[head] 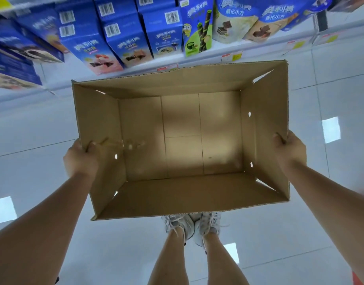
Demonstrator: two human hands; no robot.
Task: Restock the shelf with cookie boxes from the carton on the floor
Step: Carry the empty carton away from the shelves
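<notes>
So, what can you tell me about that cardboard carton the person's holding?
The carton is plain brown corrugated cardboard, rectangular, open-topped and empty; flap seams cross its bottom. Small round holes pierce both short walls, and light leaks in at corners. It hangs above the floor and the shoes, before the shelf. The left hand grips one short wall's rim, the right hand the other.

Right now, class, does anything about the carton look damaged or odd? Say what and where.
Yes. The carton is empty, held by the left hand and right hand. Its left inner wall is scuffed and peeled beside the left hand's grip, and its seams gape at the corners.
</notes>
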